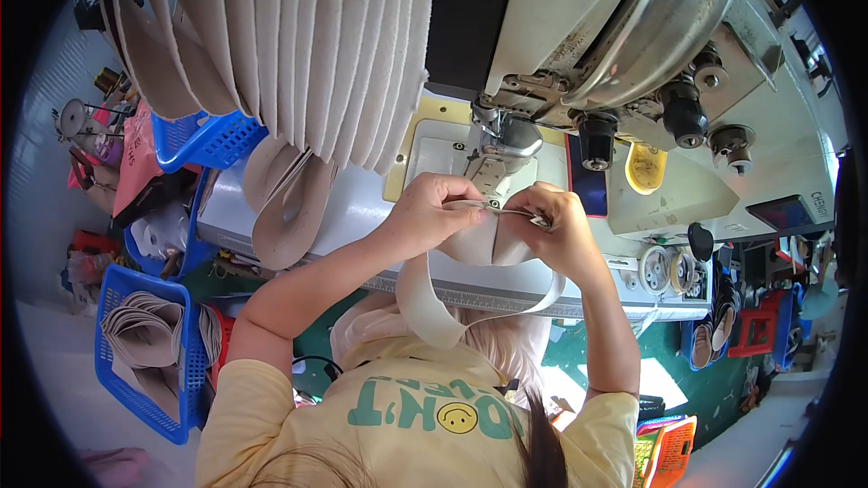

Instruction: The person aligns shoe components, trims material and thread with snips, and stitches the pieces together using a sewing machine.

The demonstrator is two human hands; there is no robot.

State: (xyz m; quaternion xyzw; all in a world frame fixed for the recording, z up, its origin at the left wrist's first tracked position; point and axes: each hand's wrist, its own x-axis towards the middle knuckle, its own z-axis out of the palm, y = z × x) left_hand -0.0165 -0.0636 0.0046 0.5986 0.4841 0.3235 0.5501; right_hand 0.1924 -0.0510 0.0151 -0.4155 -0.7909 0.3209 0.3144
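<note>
In front of the sewing machine's needle area (502,149), both hands pinch the upper edge of a beige fabric piece (475,247). The piece looks like a shoe upper, with a seam down its middle, and part of it hangs as a loop below the table edge. My left hand (434,210) is closed on the edge between thumb and fingers. My right hand (559,230) is closed on the same edge a little to the right. A small shiny metal thing (541,220) shows at its fingers; its kind is hard to tell.
Several beige fabric pieces (289,54) hang in a row at upper left, and more lie on the white table (353,203). Blue baskets (190,370) stand at the left, one with beige pieces. A yellow dish (646,169) sits on the machine; bobbin-like wheels (655,269) are at right.
</note>
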